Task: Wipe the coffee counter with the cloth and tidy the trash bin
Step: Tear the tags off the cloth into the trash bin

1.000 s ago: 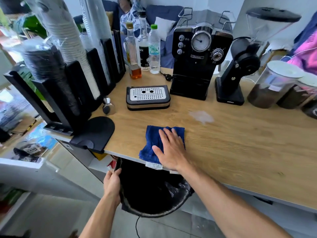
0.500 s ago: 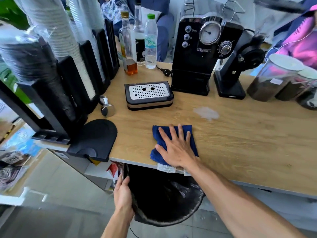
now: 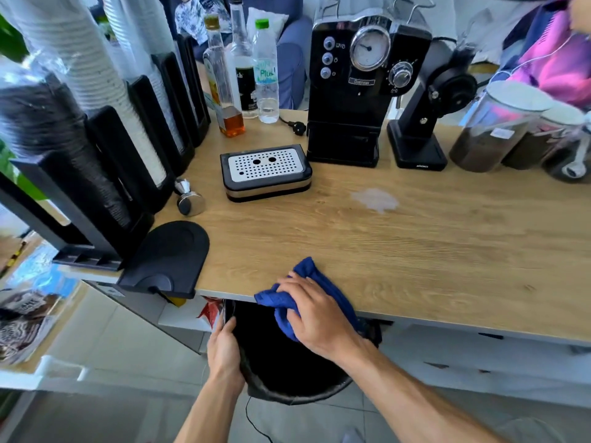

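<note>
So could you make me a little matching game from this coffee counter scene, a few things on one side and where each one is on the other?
Things:
1. blue cloth
2. trash bin
3. pale smear
4. tamper

Places:
A. lying on its side beside the cup racks
B. under the counter edge, rim held by the left hand
C. mid-counter, in front of the coffee machine
D. bunched under the right hand at the counter edge

Pairs: 1-D, 2-B, 3-C, 4-A
</note>
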`<state>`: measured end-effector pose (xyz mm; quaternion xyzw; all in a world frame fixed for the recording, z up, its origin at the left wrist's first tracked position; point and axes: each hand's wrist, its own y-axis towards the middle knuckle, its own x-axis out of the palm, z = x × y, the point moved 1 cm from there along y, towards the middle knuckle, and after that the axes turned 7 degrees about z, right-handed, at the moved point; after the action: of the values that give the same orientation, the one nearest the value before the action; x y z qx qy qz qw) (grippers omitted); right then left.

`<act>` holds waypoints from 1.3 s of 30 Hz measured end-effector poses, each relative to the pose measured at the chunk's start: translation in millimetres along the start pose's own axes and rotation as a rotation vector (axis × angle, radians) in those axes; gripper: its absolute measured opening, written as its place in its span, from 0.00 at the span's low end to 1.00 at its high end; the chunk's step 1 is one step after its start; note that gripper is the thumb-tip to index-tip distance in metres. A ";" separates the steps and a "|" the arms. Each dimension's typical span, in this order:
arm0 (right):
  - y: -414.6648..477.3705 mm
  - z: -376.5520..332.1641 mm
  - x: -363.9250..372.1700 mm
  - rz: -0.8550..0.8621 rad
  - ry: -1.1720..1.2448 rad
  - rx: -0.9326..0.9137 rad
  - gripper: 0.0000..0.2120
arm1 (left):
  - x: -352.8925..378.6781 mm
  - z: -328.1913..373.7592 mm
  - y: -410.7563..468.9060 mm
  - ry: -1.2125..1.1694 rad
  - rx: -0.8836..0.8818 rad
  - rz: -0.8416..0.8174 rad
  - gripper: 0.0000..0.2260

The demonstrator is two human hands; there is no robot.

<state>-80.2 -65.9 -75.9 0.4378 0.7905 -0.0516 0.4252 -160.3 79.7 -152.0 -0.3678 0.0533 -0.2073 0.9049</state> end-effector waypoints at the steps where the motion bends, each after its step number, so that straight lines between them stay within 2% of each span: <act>1: -1.6 -3.3 -4.7 0.045 0.116 0.063 0.19 | -0.3 0.2 0.4 0.008 -0.005 0.005 0.18; 3: -1.2 -8.8 -19.3 0.180 0.333 0.202 0.16 | -0.3 0.3 2.0 0.018 -0.022 0.013 0.18; 5: 1.7 -7.4 -35.4 0.367 0.420 0.259 0.15 | -0.1 0.2 2.5 0.023 -0.027 0.007 0.18; 8: 7.7 6.3 -63.7 0.559 0.399 0.319 0.15 | -1.1 0.3 3.0 0.042 -0.020 0.003 0.19; 11: 11.3 28.5 -83.8 0.672 0.246 0.342 0.12 | -0.9 0.6 2.9 0.035 -0.009 -0.002 0.18; 14: 9.6 39.4 -73.4 0.640 0.120 0.428 0.12 | -0.5 2.4 2.4 0.024 -0.012 -0.005 0.19; 19: 23.7 34.0 -37.2 0.463 0.155 0.460 0.14 | -1.1 5.1 1.8 0.019 -0.016 -0.036 0.18; 24: 41.5 19.4 -21.5 0.154 0.095 0.303 0.16 | 0.6 6.5 3.1 0.004 -0.014 -0.028 0.17; 27: 30.7 11.6 -15.7 0.077 0.086 0.222 0.16 | -0.2 6.3 7.3 0.014 -0.015 -0.023 0.17; 31: 4.1 -1.2 -4.4 0.088 0.088 0.154 0.17 | 0.9 6.0 10.9 0.025 0.002 -0.050 0.20; 34: -7.9 -7.2 -6.0 0.159 0.209 0.200 0.16 | 0.2 4.9 10.7 0.029 -0.002 -0.061 0.20; 37: -6.6 -11.7 -19.2 0.414 0.341 0.346 0.16 | -0.6 5.5 10.6 0.034 -0.002 -0.057 0.20; 39: 3.4 -9.4 -28.7 0.635 0.333 0.428 0.16 | -0.3 6.3 11.1 0.036 -0.015 -0.069 0.19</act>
<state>-76.3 -78.1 -48.4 0.7407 0.6456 -0.0097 0.1855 -155.2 91.0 -155.1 -0.3725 0.0583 -0.2447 0.8933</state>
